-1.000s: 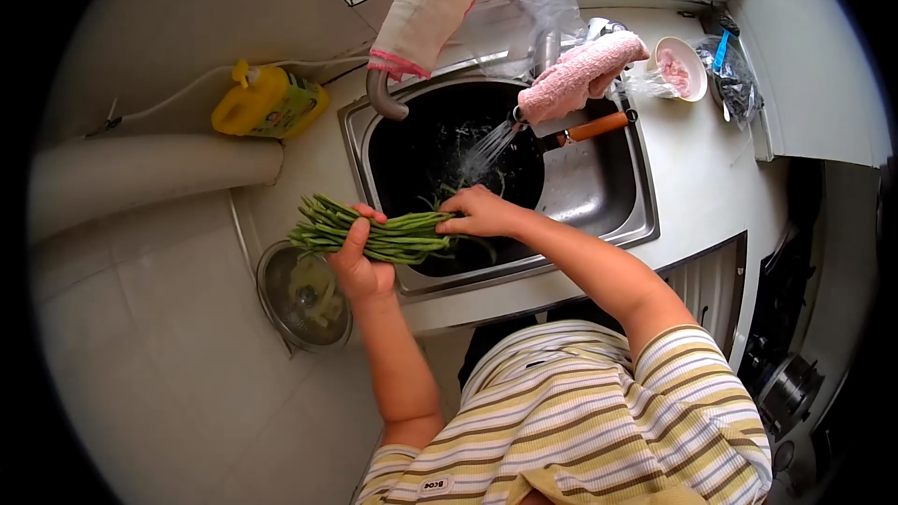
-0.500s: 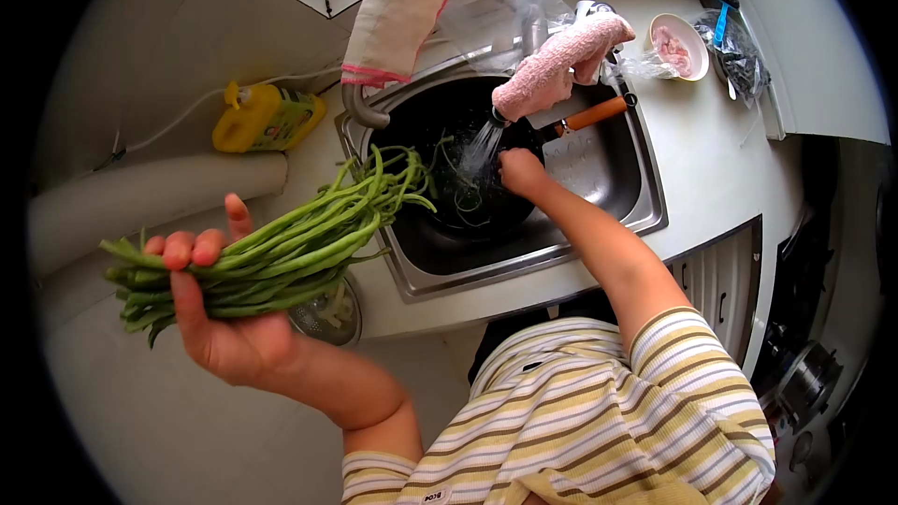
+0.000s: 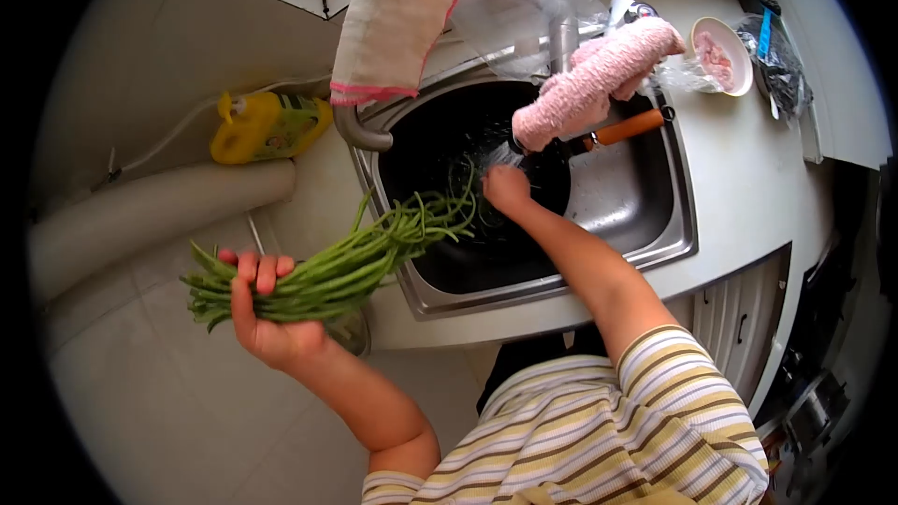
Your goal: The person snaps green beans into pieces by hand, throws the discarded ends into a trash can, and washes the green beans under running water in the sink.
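Note:
My left hand (image 3: 276, 323) is closed around a thick bundle of green long beans (image 3: 360, 257), held to the left of the sink. Their thin tips reach over the sink's rim (image 3: 432, 307) toward a black wok (image 3: 554, 194) in the basin. Over the wok, my right hand (image 3: 508, 189) is curled closed in running water (image 3: 503, 157); what its fingers grip, if anything, is hidden. A few loose bean strands show near that hand. The water falls from a spout wrapped in a pink towel (image 3: 599, 84). The wok's orange-brown handle (image 3: 631, 127) points to the right.
A beige cloth (image 3: 393, 23) drapes over a curved metal pipe (image 3: 365, 136). At left stands a yellow jug (image 3: 267, 128). Back right on the counter are a bowl of raw meat (image 3: 718, 56) and a black plastic bag (image 3: 776, 61). A clear bag (image 3: 524, 23) hangs behind the sink.
My left hand has carried the long beans right, so their tips extend farther over the sink. My right hand has shifted into the water stream. The view has also shifted a little.

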Demonstrator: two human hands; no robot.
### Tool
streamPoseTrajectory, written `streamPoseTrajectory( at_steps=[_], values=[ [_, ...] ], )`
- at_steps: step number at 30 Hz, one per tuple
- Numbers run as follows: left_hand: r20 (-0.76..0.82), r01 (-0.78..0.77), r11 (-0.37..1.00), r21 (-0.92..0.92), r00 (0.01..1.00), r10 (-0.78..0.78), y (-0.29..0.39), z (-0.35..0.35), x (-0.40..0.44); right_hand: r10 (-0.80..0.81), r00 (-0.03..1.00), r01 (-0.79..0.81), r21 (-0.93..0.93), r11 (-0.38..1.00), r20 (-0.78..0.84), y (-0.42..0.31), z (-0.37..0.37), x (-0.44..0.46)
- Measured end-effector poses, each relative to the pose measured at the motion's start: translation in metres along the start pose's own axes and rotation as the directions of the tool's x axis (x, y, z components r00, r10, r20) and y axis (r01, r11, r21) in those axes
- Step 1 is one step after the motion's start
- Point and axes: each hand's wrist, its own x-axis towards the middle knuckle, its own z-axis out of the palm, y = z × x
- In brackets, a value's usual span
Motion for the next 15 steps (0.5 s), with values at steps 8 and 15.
streamPoseTrajectory(
  at_steps=[8, 15],
  values=[
    [0.235, 0.040, 0.994, -0.100, 0.972, -0.015, 0.030, 0.016, -0.039, 0.035, 0.987, -0.076, 0.263, 0.962, 0.157, -0.061, 0.071, 0.047],
    [0.225, 0.012, 0.975, -0.222, 0.974, 0.039, 0.047, 0.015, -0.041, 0.131, 0.940, -0.338, 0.906, 0.255, 0.314, -0.026, 0.024, -0.022]
  ],
)
